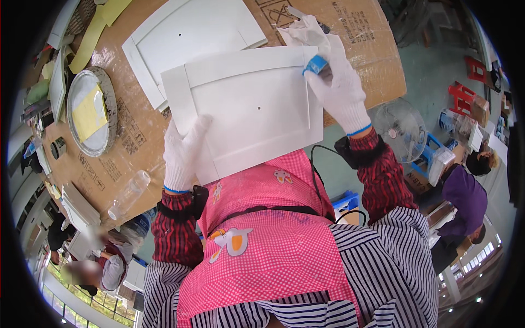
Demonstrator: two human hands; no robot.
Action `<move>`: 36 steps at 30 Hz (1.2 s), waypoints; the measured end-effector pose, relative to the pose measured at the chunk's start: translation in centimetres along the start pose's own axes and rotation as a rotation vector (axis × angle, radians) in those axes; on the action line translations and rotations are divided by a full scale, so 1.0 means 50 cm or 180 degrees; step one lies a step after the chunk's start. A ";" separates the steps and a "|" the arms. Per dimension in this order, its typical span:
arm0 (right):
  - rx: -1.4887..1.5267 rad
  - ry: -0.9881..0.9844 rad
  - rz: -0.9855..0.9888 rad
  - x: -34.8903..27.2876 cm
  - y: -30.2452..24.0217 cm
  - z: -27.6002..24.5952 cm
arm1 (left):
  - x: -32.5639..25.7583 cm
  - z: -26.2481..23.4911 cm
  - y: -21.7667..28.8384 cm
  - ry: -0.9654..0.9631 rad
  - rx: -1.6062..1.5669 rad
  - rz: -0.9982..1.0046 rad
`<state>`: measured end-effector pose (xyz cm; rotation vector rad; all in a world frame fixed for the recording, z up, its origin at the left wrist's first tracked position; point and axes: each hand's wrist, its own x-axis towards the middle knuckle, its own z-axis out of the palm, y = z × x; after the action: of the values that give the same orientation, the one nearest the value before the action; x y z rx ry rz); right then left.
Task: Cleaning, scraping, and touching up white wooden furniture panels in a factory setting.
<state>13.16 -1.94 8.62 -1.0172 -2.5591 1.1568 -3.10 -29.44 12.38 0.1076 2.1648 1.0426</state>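
**Two gloved hands on a white panel**

We see a white framed panel [246, 109] held up over the edge of a cardboard-covered table [126, 147], tilted slightly, with a small dark dot near its middle. The left hand [183, 150], in a white glove, grips the panel's lower left edge, the fingers reaching up over its face. The right hand [336, 87], also in a white glove, is closed on a small blue block [316, 64] and presses it against the panel's upper right corner. The two hands sit well apart, at opposite corners of the panel.

Behind the held panel a second white panel [186, 33] lies flat on the table, partly covered by the first. To the left we note a round metal tray [93, 112] holding a yellow sheet [90, 115], and near the table's edge a clear plastic bottle [128, 194] lying on its side. Pale yellow strips [95, 30] lie at the far left of the table.

Below the panel we see a pink checked apron [273, 251] over a striped garment, with red plaid sleeves. At the right stand a white fan [402, 128] and, beyond it, another person in purple [467, 199].
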 end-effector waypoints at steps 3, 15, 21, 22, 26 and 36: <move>-0.0448 -0.0166 -0.0076 -0.094 0.010 0.001 | 0.007 -0.003 -0.023 0.0000 -0.0178 -0.0130; 0.3265 -0.0679 0.2042 -0.237 0.025 -0.067 | -0.010 0.007 -0.039 -0.0134 -0.1834 0.0111; 0.3216 -0.1040 0.1654 -0.196 -0.014 -0.022 | -0.051 0.000 0.033 -0.0054 -0.1730 -0.0653; 0.3213 -0.1063 0.1618 -0.186 -0.039 -0.012 | -0.058 -0.006 0.025 -0.0024 -0.1747 -0.0631; 0.2931 -0.1087 0.0907 -0.138 -0.147 0.036 | -0.068 -0.002 0.001 -0.0166 -0.1605 -0.0347; 0.1259 -0.3581 -0.1411 -0.005 -0.293 0.062 | -0.083 -0.001 -0.041 -0.0458 -0.1589 0.0191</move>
<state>4.47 -10.88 16.95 0.4525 -2.7233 2.3639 0.42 -32.35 13.30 0.0132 1.7270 1.5282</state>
